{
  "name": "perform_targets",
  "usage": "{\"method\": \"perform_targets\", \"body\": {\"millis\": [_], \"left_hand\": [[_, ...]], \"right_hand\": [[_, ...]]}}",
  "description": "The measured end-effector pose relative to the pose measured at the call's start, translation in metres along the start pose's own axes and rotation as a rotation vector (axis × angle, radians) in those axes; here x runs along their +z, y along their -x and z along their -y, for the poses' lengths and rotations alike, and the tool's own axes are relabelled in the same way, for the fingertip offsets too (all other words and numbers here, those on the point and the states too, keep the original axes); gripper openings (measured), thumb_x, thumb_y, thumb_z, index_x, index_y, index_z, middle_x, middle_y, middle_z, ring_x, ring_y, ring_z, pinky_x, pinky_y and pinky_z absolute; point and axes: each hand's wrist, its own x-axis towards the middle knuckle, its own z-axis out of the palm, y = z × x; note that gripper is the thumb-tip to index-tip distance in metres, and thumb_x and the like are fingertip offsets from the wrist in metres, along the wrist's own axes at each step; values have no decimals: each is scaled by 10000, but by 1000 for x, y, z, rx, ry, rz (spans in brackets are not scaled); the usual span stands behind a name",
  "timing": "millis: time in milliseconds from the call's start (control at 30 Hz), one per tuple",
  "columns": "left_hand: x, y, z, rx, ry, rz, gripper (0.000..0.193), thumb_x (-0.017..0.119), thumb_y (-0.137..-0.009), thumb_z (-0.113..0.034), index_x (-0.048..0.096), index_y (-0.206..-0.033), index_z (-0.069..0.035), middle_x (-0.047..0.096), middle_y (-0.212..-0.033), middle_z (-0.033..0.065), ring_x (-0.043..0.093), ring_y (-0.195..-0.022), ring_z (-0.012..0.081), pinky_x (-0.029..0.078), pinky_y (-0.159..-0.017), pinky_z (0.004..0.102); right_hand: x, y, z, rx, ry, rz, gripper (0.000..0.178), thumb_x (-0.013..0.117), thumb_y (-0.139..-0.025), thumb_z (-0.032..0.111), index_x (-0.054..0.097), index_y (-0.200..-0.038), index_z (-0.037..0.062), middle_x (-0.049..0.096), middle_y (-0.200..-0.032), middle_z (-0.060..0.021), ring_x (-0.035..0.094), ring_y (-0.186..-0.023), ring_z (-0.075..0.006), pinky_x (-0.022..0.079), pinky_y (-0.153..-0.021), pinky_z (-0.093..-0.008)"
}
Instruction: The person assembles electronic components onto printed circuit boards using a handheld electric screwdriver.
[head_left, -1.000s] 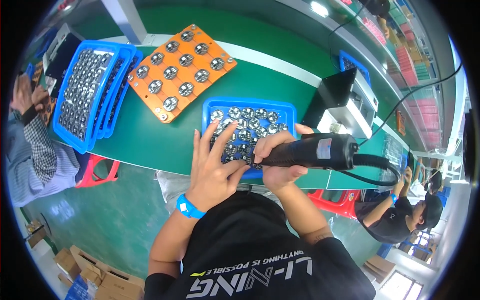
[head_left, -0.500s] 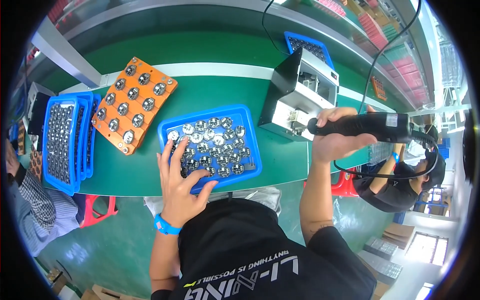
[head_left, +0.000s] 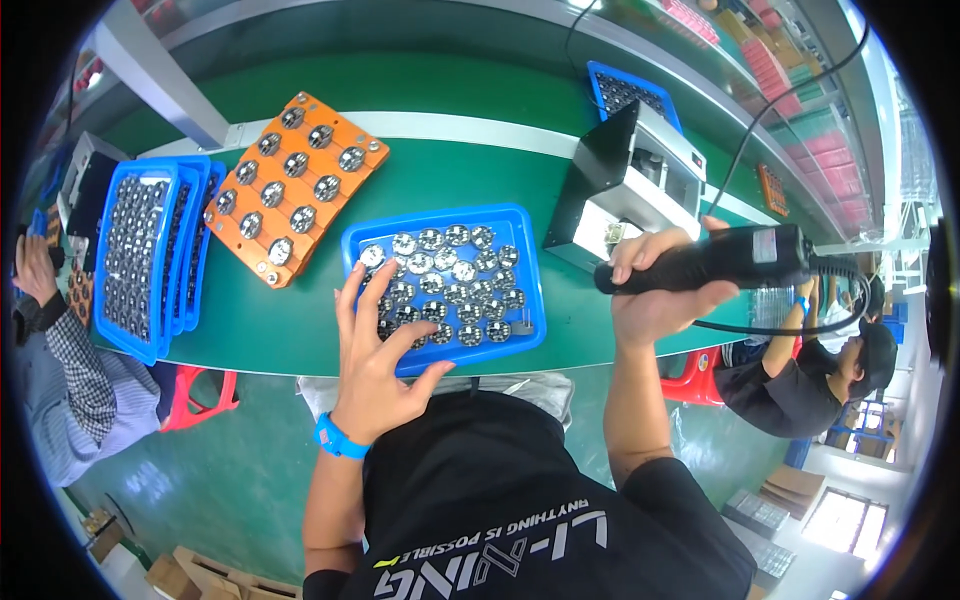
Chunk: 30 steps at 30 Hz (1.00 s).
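In my right hand (head_left: 655,305) is a black corded electric screwdriver (head_left: 725,262), gripped around its body and lying nearly level, its tip pointing left in front of the metal box machine. My left hand (head_left: 382,385) reaches over the near left edge of a shallow blue tray (head_left: 536,290), fingers spread. Its fingertips are among small round circuit boards (head_left: 431,238) inside, and I see nothing held between them. Beyond the tray, to the left, an orange fixture plate (head_left: 299,190) lies at an angle with several similar round boards seated in it.
A black and silver box machine (head_left: 590,195) stands right of the tray. Behind it is another blue tray (head_left: 596,70) of parts. Stacked blue trays (head_left: 164,275) fill the table's left end. People sit at both sides, near red stools (head_left: 690,382). A cable loops from the screwdriver.
The whole view has shifted, so the table things appear further right. My right hand has brought the screwdriver slightly left and nearer the tray. My left hand stays over the tray's left side.
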Motion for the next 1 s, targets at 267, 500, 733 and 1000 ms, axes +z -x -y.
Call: {"method": "perform_targets", "body": {"millis": [267, 500, 733, 1000], "left_hand": [[-4, 1, 4, 1, 12, 33, 321, 859, -594, -208, 738, -867, -92, 376, -1503, 209, 241, -1407, 482, 229, -1123, 591], [-5, 4, 9, 1, 17, 37, 344, 855, -615, -238, 748, -901, -80, 336, -1525, 212, 206, -1424, 485, 206, -1106, 657], [-5, 7, 12, -6, 45, 48, 327, 834, -644, -231, 745, -911, -65, 299, -1539, 209, 179, -1432, 491, 202, -1091, 703], [-2, 5, 11, -10, 34, 26, 245, 800, -678, -180, 754, -890, -66, 309, -1538, 200, 196, -1426, 493, 214, -1085, 706]], "right_hand": [[73, 66, -6, 327, -182, 138, 913, 294, -810, 874, 280, -1354, 140, 496, -631, -80, 499, -435, -210, 459, -460, -356], [96, 89, -27, 365, -156, 147, 886, 334, -782, 885, 303, -1267, 143, 489, -620, -75, 465, -419, -195, 439, -451, -335], [98, 91, -31, 331, -173, 148, 846, 334, -805, 866, 304, -1244, 143, 490, -623, -75, 464, -418, -189, 444, -448, -338], [93, 96, -37, 310, -199, 268, 829, 407, -794, 839, 312, -1227, 139, 520, -646, -81, 513, -463, -196, 466, -487, -329]]}}
